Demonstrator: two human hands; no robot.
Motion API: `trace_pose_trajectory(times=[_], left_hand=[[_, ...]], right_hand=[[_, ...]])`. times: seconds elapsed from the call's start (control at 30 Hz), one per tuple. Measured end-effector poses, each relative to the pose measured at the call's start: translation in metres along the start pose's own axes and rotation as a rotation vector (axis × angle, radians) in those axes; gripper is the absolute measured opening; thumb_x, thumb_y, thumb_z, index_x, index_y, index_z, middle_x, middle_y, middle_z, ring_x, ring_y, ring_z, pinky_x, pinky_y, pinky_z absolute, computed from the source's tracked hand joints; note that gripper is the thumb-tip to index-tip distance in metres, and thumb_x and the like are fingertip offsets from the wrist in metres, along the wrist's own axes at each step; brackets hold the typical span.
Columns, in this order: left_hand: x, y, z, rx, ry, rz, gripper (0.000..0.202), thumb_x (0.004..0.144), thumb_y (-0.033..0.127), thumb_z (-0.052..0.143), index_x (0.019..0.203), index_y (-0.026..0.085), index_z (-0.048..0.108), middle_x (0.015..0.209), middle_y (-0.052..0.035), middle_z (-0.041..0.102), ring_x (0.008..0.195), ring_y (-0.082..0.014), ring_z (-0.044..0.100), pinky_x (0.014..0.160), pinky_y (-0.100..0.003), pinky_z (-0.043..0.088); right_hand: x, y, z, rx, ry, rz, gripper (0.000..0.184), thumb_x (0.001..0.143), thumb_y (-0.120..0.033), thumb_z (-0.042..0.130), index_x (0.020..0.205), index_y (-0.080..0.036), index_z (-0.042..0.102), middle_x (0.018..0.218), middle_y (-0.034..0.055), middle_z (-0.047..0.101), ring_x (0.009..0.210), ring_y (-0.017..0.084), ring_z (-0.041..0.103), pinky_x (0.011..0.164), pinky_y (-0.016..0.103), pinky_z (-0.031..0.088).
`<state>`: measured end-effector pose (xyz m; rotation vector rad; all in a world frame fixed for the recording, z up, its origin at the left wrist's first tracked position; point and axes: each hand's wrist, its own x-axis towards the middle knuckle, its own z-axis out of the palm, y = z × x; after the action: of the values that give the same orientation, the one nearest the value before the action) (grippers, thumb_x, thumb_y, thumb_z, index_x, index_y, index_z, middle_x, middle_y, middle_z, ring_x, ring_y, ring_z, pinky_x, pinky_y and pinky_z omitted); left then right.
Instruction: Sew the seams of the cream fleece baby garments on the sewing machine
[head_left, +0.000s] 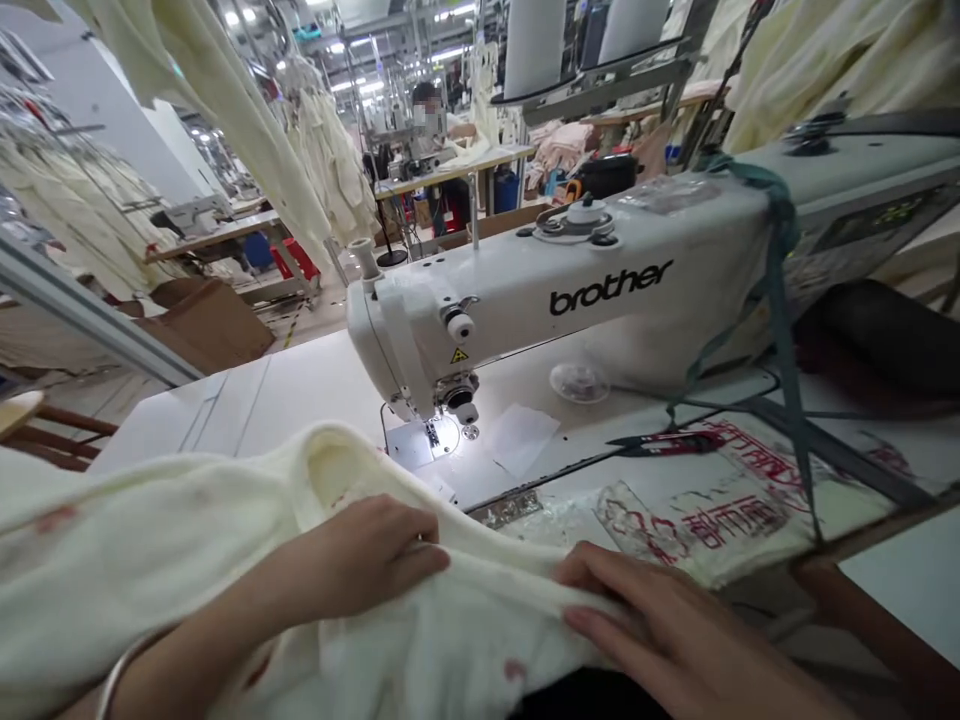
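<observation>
A cream garment [442, 630] with faint reddish marks spreads across the near edge of the sewing table. My left hand [367, 560] is closed on a fold of it, thumb and fingers pinching the cloth. Farther right, my right hand [637, 620] grips the same edge between thumb and fingers. The fabric runs in a stretched band between both hands. Just beyond stands a white sewing machine [510, 290], its lit needle area [433, 435] apart from the cloth. The garment's far left part lies on the table, and its lower part is cut off by the frame.
Thread snips [667, 443] lie right of the needle, near a clear plastic disc [580, 382] and a white scrap [521, 438]. A green cloth strip [784, 330] hangs over the machine. Thread cones [534, 50] stand above. Behind are hanging garments [330, 150] and a seated person [431, 125].
</observation>
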<state>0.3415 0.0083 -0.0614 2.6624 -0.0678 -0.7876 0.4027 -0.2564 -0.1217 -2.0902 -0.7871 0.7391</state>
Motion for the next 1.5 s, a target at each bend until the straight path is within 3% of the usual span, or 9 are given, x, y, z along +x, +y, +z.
trace_pose_trajectory(times=[0.17,0.3,0.43,0.53,0.73,0.97,1.1,1.27,1.5], left_hand=[[0.006,0.008,-0.002,-0.012,-0.007,-0.011,0.038,0.09,0.047,0.037,0.078,0.019,0.059,0.075,-0.0021,0.061,0.076,-0.0177,0.056,0.068,-0.029,0.036],[0.019,0.032,0.01,0.247,0.102,-0.15,0.02,0.087,0.023,0.041,0.086,0.016,0.059,0.086,-0.0082,0.061,0.078,-0.0243,0.056,0.069,-0.037,0.039],[0.038,0.06,0.032,0.258,0.337,0.119,0.02,0.084,0.015,0.045,0.102,0.015,0.054,0.103,-0.0092,0.055,0.096,-0.0261,0.048,0.083,-0.044,0.04],[0.049,0.066,0.04,0.147,0.297,0.171,0.018,0.084,0.026,0.055,0.095,0.012,0.053,0.102,-0.0098,0.053,0.096,-0.0249,0.046,0.088,-0.043,0.041],[0.037,0.036,0.027,-0.107,0.189,0.19,0.016,0.087,0.03,0.05,0.094,0.017,0.047,0.096,-0.0048,0.057,0.086,-0.0175,0.052,0.078,-0.032,0.042],[0.023,0.009,0.013,-0.392,0.129,0.1,0.029,0.083,0.044,0.054,0.099,0.021,0.059,0.093,0.0001,0.062,0.082,-0.0139,0.053,0.073,-0.025,0.039],[0.025,0.006,0.009,-0.426,0.1,0.06,0.033,0.086,0.046,0.045,0.087,0.018,0.063,0.073,0.0013,0.054,0.068,-0.0107,0.045,0.06,-0.022,0.033],[0.026,0.004,0.008,-0.498,0.076,0.049,0.035,0.085,0.048,0.046,0.083,0.016,0.062,0.067,0.0023,0.047,0.063,-0.0095,0.038,0.056,-0.021,0.028],[0.03,0.003,0.015,-0.592,0.092,0.015,0.032,0.082,0.046,0.051,0.08,0.015,0.06,0.065,0.0034,0.043,0.062,-0.0084,0.035,0.055,-0.02,0.027]], right_hand=[[0.018,-0.011,-0.017,-0.064,-0.016,-0.04,0.013,0.086,-0.027,0.046,0.076,-0.022,0.052,0.076,-0.0025,0.059,0.074,0.017,0.057,0.063,0.025,0.041],[0.035,-0.005,-0.015,-0.248,0.036,-0.05,0.013,0.081,-0.01,0.05,0.072,-0.019,0.046,0.078,-0.0006,0.056,0.075,0.018,0.053,0.064,0.027,0.036],[0.038,0.002,-0.015,-0.274,0.041,-0.092,0.016,0.079,-0.005,0.051,0.073,-0.019,0.045,0.078,-0.0013,0.055,0.077,0.018,0.052,0.064,0.027,0.034],[0.036,0.003,-0.018,-0.233,0.053,-0.112,0.014,0.08,-0.007,0.052,0.075,-0.019,0.048,0.079,-0.0021,0.054,0.077,0.017,0.052,0.065,0.026,0.034],[0.047,-0.015,-0.019,-0.022,0.005,-0.174,0.006,0.081,-0.019,0.058,0.077,-0.019,0.054,0.084,-0.0013,0.055,0.079,0.015,0.052,0.068,0.025,0.036],[0.092,-0.034,-0.019,0.318,-0.395,-0.108,0.011,0.07,-0.018,0.061,0.07,-0.017,0.05,0.059,-0.0044,0.056,0.055,0.01,0.051,0.048,0.018,0.033],[0.103,-0.039,-0.025,0.342,-0.548,-0.059,0.011,0.071,-0.021,0.057,0.074,-0.019,0.046,0.052,-0.0066,0.054,0.044,0.009,0.05,0.04,0.017,0.032],[0.104,-0.047,-0.034,0.219,-0.549,-0.083,0.009,0.072,-0.016,0.055,0.075,-0.018,0.047,0.052,-0.0064,0.055,0.051,0.009,0.057,0.039,0.016,0.025],[0.103,-0.05,-0.036,0.101,-0.479,-0.118,0.009,0.07,-0.012,0.056,0.07,-0.018,0.049,0.056,-0.0042,0.06,0.053,0.011,0.058,0.044,0.019,0.032]])
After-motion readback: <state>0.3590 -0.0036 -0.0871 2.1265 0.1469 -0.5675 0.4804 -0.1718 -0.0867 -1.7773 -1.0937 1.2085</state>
